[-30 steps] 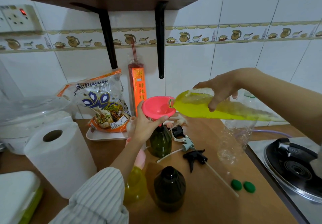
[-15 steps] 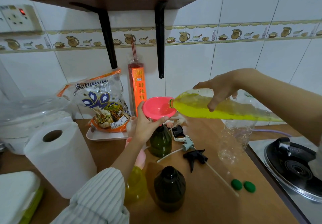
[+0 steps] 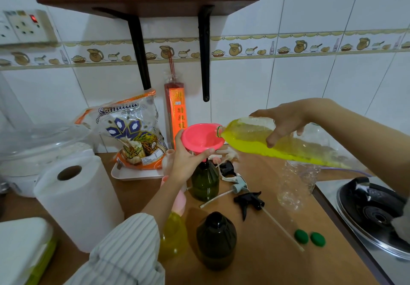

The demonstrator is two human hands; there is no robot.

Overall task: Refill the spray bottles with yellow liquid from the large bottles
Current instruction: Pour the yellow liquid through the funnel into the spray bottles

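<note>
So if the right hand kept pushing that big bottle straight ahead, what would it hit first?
Probably the pink funnel: the right hand aims the large bottle leftward, its mouth already at the funnel's rim. Depth is uncertain.

The person's left arm wears a loose long sleeve (image 3: 124, 247) of pale fabric with fine, dark, closely spaced vertical stripes, its cuff wide and ending partway along the forearm. The right arm (image 3: 355, 134) is bare as far as it shows, with no sleeve in view. Both hands, the left hand (image 3: 188, 162) and the right hand (image 3: 281, 123), are bare, without gloves, rings or a watch.
</note>
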